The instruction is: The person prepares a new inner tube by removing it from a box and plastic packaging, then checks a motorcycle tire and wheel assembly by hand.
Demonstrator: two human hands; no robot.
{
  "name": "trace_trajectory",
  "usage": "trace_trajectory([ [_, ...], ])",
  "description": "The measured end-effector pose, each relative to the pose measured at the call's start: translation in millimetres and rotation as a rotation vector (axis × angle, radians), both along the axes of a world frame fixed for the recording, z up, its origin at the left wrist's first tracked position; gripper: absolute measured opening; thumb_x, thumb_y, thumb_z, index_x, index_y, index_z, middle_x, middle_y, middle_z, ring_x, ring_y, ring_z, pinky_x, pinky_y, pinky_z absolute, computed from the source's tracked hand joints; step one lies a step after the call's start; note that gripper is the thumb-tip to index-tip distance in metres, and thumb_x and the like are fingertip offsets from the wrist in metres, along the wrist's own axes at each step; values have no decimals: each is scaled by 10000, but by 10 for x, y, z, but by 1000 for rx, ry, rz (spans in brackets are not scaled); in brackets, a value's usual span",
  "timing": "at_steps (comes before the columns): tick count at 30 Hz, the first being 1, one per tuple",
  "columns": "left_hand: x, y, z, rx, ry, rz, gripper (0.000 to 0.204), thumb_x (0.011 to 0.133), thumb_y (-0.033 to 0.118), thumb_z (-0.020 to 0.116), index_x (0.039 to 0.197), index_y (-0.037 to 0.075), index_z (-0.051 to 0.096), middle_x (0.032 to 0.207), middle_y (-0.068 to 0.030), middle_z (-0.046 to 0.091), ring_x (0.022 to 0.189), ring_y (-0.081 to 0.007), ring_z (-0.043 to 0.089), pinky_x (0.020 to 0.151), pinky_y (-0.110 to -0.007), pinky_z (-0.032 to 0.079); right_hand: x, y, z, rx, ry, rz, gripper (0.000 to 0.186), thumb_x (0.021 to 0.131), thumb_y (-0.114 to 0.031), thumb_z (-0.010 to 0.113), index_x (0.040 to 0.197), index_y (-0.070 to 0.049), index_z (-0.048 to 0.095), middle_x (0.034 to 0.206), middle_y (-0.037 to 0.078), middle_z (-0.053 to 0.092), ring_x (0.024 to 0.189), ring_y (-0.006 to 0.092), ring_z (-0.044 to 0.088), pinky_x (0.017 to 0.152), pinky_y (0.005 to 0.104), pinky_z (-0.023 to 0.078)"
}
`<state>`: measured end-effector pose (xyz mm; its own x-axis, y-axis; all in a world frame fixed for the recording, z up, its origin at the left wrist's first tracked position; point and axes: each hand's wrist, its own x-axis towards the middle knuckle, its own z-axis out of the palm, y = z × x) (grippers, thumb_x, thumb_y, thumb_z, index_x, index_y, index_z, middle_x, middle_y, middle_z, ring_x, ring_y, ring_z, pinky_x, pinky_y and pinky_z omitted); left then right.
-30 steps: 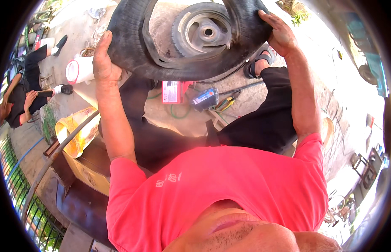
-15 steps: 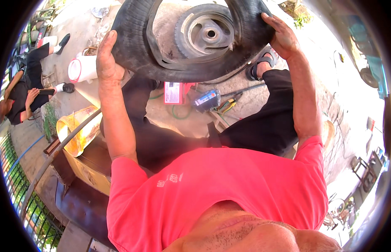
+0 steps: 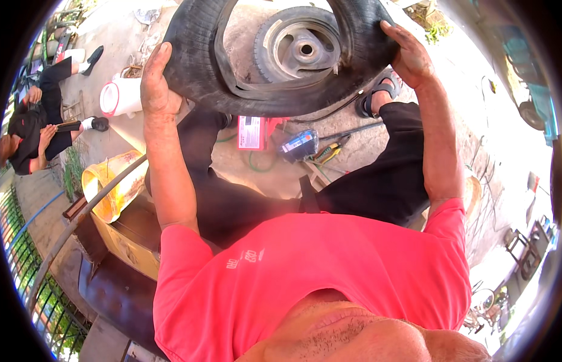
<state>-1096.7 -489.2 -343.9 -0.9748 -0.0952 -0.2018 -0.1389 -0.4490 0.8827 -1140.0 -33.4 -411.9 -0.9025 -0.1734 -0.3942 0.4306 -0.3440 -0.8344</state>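
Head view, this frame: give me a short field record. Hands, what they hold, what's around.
left hand: grips the left side of the black tyre
right hand: grips the tyre's right side
tyre: held up off the ground, inner rubber hanging loose in its opening
wheel rim: grey, on the ground, seen through the tyre
ground: red box, pliers, white bucket
left edge: another person, seated

Concrete ground (image 3: 257, 51), dusty and stained. On it: grey wheel rim (image 3: 302, 45) flat, white bucket (image 3: 121, 96) on its side, red-and-white flat pack (image 3: 252, 133), small blue packet (image 3: 298, 145), pliers (image 3: 326, 151), green hose (image 3: 260, 166) looped near the pack. Yellow tub (image 3: 109, 184) sits left, near a metal box.
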Motion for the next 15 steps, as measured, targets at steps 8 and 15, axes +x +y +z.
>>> trace_trajectory([
  [8, -18, -35, -37, 6, -28, 1, 368, 1019, 174, 614, 1304, -59, 615, 1261, -141, 683, 1149, -244, 661, 1034, -382, 504, 22, 20, 24, -4, 32, 12, 330, 1075, -205, 557, 1328, -4, 625, 1316, 89, 659, 1210, 180, 627, 1077, 355, 477],
  [15, 13, 13, 35, -56, -8, 13, 339, 1018, 188, 608, 1270, -38, 629, 1194, -123, 697, 1065, -235, 680, 948, -372, 542, 84, -118, 203, 38, 32, -25, 326, 1066, -211, 580, 1316, -5, 620, 1306, 86, 658, 1206, 191, 624, 1081, 361, 472],
])
